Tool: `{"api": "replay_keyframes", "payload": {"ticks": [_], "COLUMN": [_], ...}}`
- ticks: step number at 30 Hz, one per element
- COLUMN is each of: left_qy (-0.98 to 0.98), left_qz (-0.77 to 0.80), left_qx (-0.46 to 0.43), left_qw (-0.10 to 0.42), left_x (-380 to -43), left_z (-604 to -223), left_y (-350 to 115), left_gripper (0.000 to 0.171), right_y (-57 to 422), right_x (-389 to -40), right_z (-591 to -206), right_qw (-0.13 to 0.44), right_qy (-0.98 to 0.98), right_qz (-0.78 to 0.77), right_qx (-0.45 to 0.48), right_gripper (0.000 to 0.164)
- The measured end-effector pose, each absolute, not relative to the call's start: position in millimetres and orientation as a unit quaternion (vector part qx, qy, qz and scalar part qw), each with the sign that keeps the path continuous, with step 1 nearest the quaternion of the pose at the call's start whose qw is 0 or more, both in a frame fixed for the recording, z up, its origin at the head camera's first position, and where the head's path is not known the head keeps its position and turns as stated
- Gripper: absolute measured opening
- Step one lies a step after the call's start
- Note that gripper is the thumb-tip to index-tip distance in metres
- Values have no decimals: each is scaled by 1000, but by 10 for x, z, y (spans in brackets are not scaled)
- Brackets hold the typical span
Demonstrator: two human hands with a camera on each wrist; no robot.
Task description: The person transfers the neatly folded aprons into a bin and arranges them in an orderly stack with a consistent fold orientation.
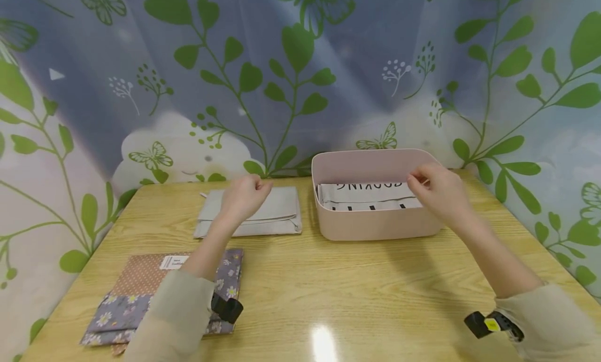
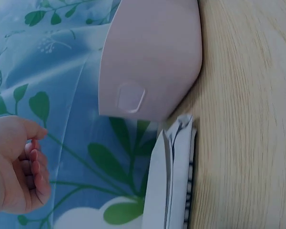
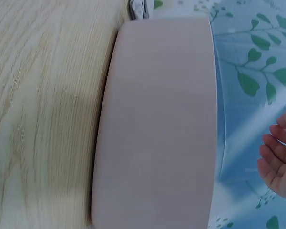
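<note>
My left hand (image 1: 244, 197) hovers over a folded light-grey cloth (image 1: 279, 205), fingers loosely curled and holding nothing. In the left wrist view, that hand (image 2: 21, 167) shows its bent fingers, with the cloth's folded edge (image 2: 169, 186) to its right. A pink plastic bin (image 1: 375, 227) stands right of the cloth. Inside it lies a folded white cloth (image 1: 366, 194) with black lettering, partly hidden by the bin's front wall. Above the bin's right end is my right hand (image 1: 441, 192), loosely curled with nothing in it. The right wrist view shows its bent fingers (image 3: 274, 155) beyond the bin's side (image 3: 157, 124).
At the front left of the wooden table (image 1: 300, 294) lies a folded floral cloth (image 1: 230, 278) with a polka-dot part (image 1: 141, 273) and a white label, partly covered by my left sleeve (image 1: 176, 315). A leaf-print curtain (image 1: 263, 91) hangs behind the table.
</note>
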State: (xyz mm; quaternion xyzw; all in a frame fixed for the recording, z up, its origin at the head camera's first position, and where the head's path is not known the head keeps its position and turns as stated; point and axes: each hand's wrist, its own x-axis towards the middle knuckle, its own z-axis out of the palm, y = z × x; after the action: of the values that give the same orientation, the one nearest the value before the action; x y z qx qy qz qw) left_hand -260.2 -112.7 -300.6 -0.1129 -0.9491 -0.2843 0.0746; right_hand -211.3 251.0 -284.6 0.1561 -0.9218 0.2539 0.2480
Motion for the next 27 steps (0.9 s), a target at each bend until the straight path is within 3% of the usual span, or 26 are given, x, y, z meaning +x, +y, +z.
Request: {"api": "replay_keyframes", "payload": {"ticks": [9,27], "left_qy": [-964,-976], "left_qz": [-216,-148], "left_qx": [-121,-139], "left_qw": [98,74], "left_x": [-2515,-2287], "left_z": [-2927,-3063], "left_y": [-1375,-1709], "left_gripper": [42,36], "right_y": [2206,1668], "right_x": [-2081,-2083], "right_z": [-2865,-2972], "right_qw": [287,338], "right_qy": [-897,-845], "right_qz": [250,241], "right_qx": [227,337], "right_gripper": [8,8]}}
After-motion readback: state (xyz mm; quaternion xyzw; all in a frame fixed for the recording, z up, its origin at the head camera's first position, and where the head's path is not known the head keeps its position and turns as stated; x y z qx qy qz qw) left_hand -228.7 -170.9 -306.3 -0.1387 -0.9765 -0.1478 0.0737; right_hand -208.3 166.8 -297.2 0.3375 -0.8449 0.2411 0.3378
